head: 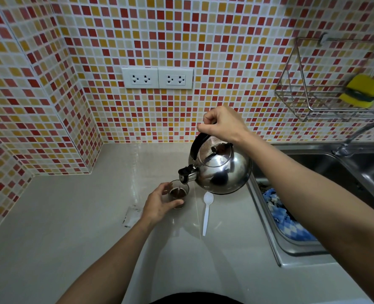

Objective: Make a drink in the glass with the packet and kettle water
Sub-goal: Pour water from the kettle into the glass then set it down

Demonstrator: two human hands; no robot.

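A small clear glass (180, 195) stands on the pale counter (72, 216) with dark brown liquid in it. My left hand (159, 205) wraps around its left side. My right hand (222, 125) grips the black handle of a shiny steel kettle (222, 170), which is tilted left with its spout just above the glass. A thin stream of water runs from the spout into the glass. A torn packet (131, 216) lies flat on the counter left of my left hand.
A white plastic spoon (207, 212) lies right of the glass. A steel sink (335, 172) with a blue checked cloth (284, 220) and a tap (357, 137) is at right. A wire rack (326, 102) holding a yellow sponge (362, 88) hangs above. Sockets (157, 78) sit on the tiled wall.
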